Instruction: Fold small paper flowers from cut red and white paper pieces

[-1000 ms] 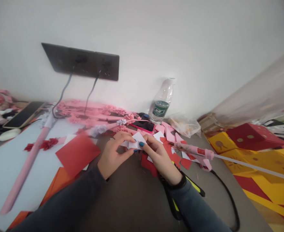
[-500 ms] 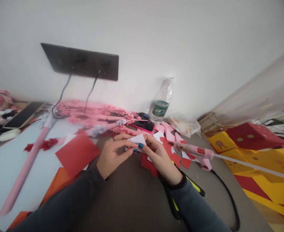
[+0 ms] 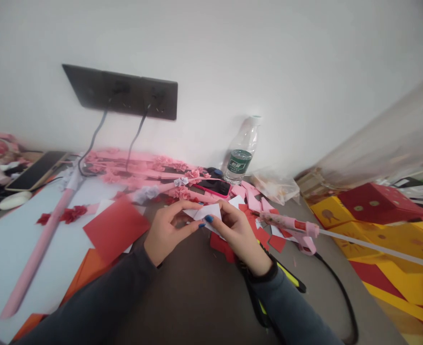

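A small piece of folded white paper (image 3: 208,211) is held up between both hands above the grey table. My left hand (image 3: 171,230) pinches its left side, thumb and fingertips closed on it. On the right side my right hand (image 3: 238,235) grips the same paper, with the thumb pressed on its face. The fingers hide part of the folds. Beyond the hands lie pink paper flower stems (image 3: 161,165). Red and white paper pieces (image 3: 254,220) are scattered beside my right hand, and a red paper square (image 3: 116,227) lies left of my left hand.
A pink glue gun (image 3: 287,225) with a black cord lies at right. Yellow-and-black scissors (image 3: 290,278) are partly under my right forearm. A water bottle (image 3: 239,153) stands by the wall, near a pink-edged phone (image 3: 213,186). Yellow and red boxes (image 3: 377,225) crowd the right side.
The white paper between my hands has been shifted and shows more of its folded, pointed shape. My left fingers have changed their hold slightly; the surroundings stay the same.
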The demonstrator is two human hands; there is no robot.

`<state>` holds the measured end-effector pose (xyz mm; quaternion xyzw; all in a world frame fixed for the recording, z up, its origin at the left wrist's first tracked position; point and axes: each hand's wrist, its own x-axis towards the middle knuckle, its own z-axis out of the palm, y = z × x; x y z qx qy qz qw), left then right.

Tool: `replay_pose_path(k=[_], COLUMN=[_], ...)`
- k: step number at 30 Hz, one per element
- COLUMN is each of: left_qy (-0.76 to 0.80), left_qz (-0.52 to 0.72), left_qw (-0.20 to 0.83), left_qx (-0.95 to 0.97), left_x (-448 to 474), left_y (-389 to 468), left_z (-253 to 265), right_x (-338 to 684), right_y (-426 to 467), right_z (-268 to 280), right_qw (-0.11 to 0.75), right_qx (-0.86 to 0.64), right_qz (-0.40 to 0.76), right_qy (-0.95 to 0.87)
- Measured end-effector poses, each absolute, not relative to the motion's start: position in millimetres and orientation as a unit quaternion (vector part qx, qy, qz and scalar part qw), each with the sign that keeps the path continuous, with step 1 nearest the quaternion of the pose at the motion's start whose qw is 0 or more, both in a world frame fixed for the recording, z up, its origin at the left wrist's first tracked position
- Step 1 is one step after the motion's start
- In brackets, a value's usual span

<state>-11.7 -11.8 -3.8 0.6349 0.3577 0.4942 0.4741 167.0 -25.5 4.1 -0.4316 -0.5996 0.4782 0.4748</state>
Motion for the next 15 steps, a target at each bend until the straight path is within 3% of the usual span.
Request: replay_pose_path(k=[15], left_qy=[0.364], left_qz=[0.514], left_qw=[0.524], left_qx=[0.573], left_x=[-8.3], left_y=[-14.3], left_z=[-1.0], right_x=[162.0], right_y=[-30.0], right_z=[7.3], right_qw=[0.472], right_qx=[-0.447], right_qz=[0.439], right_qy=[-0.62])
